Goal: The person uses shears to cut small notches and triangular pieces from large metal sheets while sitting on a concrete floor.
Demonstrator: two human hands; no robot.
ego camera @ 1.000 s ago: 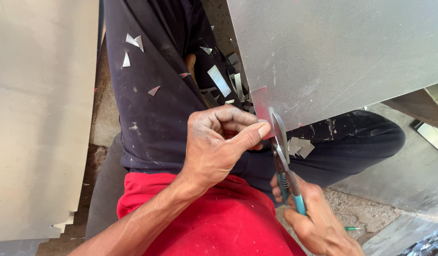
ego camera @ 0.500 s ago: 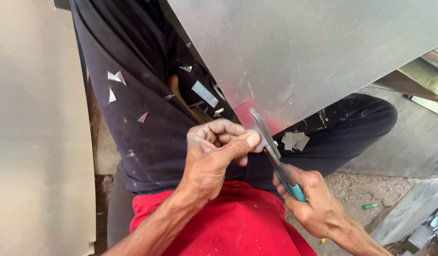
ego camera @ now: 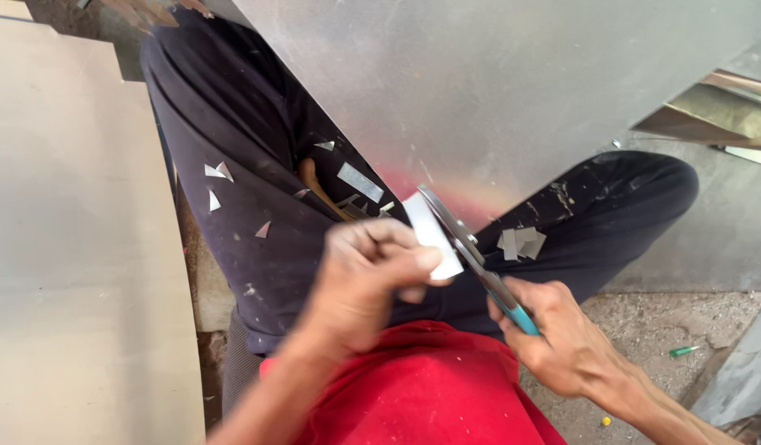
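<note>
One large metal sheet (ego camera: pixel 512 91) is leaning across the person's lap, its lower edge crossing both dark trouser legs (ego camera: pixel 257 165). The left hand (ego camera: pixel 360 284) is pinching one small cut strip of metal (ego camera: pixel 434 235) between thumb and fingertips — fingers closed tight on it, right at the sheet's lower edge. The right hand (ego camera: pixel 562 334) is wrapping fully around the teal handles of one pair of tin snips (ego camera: pixel 471 251); the blades are lying against the strip and pointing up toward the sheet's edge, nearly together as far as can be seen.

Offcuts are lying on the trousers — about seven small bright scraps (ego camera: pixel 217 171) on the left thigh and by the lap, one cluster of flat pieces (ego camera: pixel 520 241) on the right thigh. One pale board (ego camera: pixel 76 247) is lying along the left side. One green pen-like object (ego camera: pixel 683 351) is lying on the gritty floor at right.
</note>
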